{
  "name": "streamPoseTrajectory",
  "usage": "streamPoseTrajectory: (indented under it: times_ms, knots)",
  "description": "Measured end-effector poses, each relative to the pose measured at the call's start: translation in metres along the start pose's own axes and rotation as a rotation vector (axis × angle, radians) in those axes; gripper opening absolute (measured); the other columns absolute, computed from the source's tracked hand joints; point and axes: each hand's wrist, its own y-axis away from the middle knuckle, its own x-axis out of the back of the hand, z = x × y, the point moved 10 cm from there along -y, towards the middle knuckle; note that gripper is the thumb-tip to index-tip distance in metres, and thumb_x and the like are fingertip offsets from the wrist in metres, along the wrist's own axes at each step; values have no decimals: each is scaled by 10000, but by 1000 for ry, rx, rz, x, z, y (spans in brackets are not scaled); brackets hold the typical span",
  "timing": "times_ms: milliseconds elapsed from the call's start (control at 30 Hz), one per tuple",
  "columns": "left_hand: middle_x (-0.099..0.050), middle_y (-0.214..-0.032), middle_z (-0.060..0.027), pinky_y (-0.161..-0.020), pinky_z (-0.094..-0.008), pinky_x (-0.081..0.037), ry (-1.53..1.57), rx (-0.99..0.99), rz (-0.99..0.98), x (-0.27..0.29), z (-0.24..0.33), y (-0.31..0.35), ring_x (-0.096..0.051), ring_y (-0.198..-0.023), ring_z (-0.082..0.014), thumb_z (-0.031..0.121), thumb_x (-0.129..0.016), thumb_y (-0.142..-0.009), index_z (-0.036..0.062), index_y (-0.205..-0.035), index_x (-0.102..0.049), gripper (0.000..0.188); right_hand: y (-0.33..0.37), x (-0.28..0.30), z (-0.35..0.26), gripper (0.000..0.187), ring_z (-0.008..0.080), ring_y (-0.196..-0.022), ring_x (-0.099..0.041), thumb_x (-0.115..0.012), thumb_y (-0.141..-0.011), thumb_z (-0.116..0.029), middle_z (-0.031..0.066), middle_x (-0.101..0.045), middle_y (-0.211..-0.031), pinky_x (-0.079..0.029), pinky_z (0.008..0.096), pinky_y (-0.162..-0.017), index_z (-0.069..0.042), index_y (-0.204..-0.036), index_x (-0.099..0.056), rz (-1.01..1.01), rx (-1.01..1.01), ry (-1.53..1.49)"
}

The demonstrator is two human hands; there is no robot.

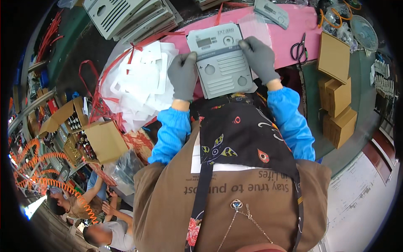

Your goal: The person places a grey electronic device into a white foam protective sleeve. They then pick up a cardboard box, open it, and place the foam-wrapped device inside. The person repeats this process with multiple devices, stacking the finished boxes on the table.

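In front of my apron I hold a flat grey panel [226, 74] with rows of slots and two round holes. Over its upper half lies a lighter grey faceplate or label [212, 40] with a dark display window and a round dial mark. My left hand [183, 76], in a grey glove, pinches the left edge where the two pieces meet. The gloved right hand [259, 59] grips the opposite edge, its thumb on the upper piece. More grey sheet edges show beneath the panel, so it may be a small stack.
White paper offcuts [140, 80] and red straps [98, 80] lie to the left. Slotted grey panels [126, 19] are stacked beyond. Scissors [299, 49] rest on a pink sheet [289, 35]; cardboard boxes [338, 96] stand at right. Two people [107, 231] sit lower left.
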Motion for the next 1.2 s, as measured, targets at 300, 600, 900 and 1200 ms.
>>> streamPoseTrajectory:
  times_ms: [300,600,900,1200]
  knots:
    - [-702,-790,-108,-695,-320,-484,43,64,9,-13,-20,-20,-613,-715,-169,272,-710,-866,-18,-916,-719,294,-12,-7,10,345,319,-853,-665,-542,-958,-433,105,-697,-929,-498,429,-731,-108,-991,-652,9,-33,-22]
    - [-692,-803,-102,-700,-311,-480,61,59,48,-11,-26,-21,-600,-731,-159,241,-703,-876,-26,-927,-709,272,-13,-10,8,353,339,-824,-654,-549,-958,-440,118,-689,-892,-497,434,-721,-99,-965,-639,25,-58,-54]
    - [-689,-806,-108,-694,-315,-482,41,29,85,-11,-20,-18,-604,-738,-165,231,-722,-862,-28,-903,-701,264,-12,-12,8,307,330,-787,-650,-566,-961,-388,114,-672,-822,-491,426,-697,-90,-927,-633,26,-90,-86]
    - [-687,-797,-103,-683,-311,-485,-1,30,105,-9,-16,-16,-603,-722,-152,231,-723,-862,-26,-909,-696,263,-13,-9,5,299,333,-716,-622,-580,-951,-363,139,-632,-753,-467,424,-649,-75,-885,-627,78,-63,-72]
